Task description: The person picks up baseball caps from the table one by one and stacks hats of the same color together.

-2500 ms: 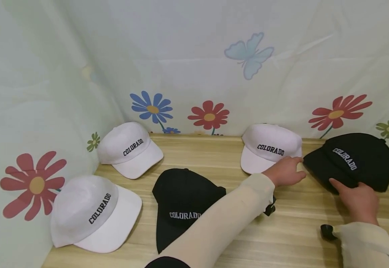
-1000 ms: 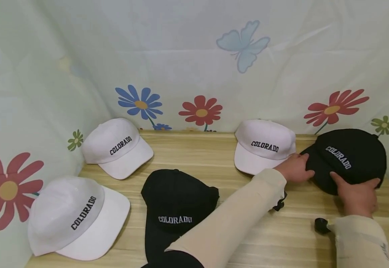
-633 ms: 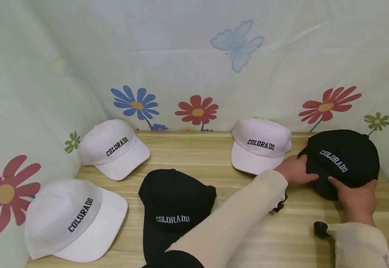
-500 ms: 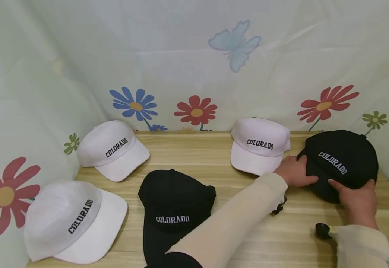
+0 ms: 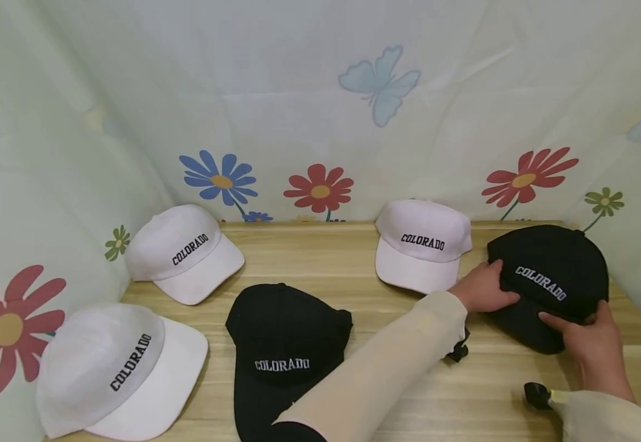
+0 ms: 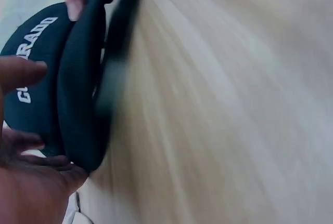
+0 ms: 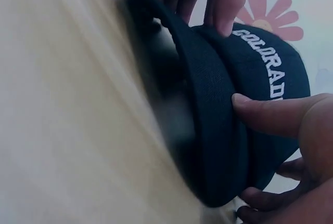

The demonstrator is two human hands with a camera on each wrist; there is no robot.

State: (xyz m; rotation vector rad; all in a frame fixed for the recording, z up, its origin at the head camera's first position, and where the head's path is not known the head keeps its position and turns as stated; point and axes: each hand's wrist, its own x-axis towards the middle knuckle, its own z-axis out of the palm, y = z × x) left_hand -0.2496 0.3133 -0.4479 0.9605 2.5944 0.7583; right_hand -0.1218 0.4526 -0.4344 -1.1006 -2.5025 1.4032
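Note:
At the right of the head view, a black baseball cap (image 5: pixel 558 264) with white COLORADO lettering sits on the wooden table, its brim angled toward the front left. My left hand (image 5: pixel 483 288) grips the left side of this cap, thumb over the brim. On the other side my right hand (image 5: pixel 597 341) holds the cap's right edge, its thumb lying on the brim. In the left wrist view the cap's brim (image 6: pixel 80 89) stands slightly raised over the tabletop. Fingers of both hands flank the brim (image 7: pixel 216 115) in the right wrist view; some fingertips are hidden underneath.
A white cap (image 5: pixel 420 236) stands just left of the held one. Two more white caps, one at the back (image 5: pixel 177 245) and one in front (image 5: pixel 110 368), are on the left. Another black cap (image 5: pixel 287 325) lies mid-table, partly behind my left sleeve (image 5: pixel 376 362). Flowered cloth (image 5: pixel 276 110) encloses the table.
Both hands have come onto the right black cap and now grip it. They have turned it so its brim points more toward me and drawn it slightly nearer. The other caps stay put.

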